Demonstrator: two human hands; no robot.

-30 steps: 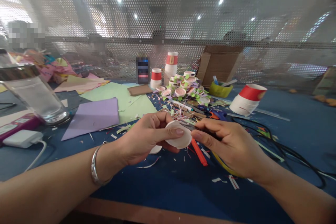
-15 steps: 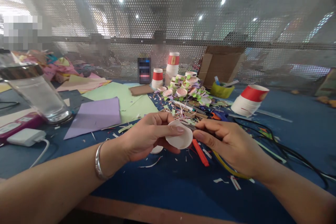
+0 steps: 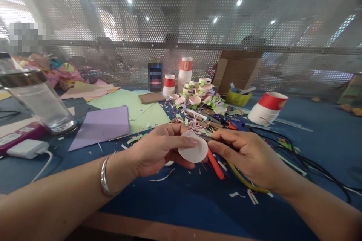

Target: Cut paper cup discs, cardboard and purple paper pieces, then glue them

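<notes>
My left hand (image 3: 162, 147), a silver bangle on its wrist, pinches a round white paper disc (image 3: 195, 152) between thumb and fingers. My right hand (image 3: 243, 154) is closed around a dark metal-tipped tool (image 3: 204, 136), whose tip lies at the disc's upper right edge. Its grip is mostly hidden, so I cannot tell its kind. Below the right palm shows a yellow curved strip (image 3: 244, 181), perhaps its handle. Part of a second white disc (image 3: 169, 163) lies under my left hand. A red-orange stick (image 3: 216, 165) rests on the table between both hands.
Beyond my hands are paper scraps and a pile of small decorated discs (image 3: 195, 99). Red-and-white paper cups (image 3: 267, 109) stand right and behind. Black cables (image 3: 308, 162) cross the right side. On the left are purple paper (image 3: 100, 128) and a glass bottle (image 3: 42, 101).
The white disc has turned slightly, showing its face more fully. Both hands keep their grips in nearly the same place; the whole view has shifted a little.
</notes>
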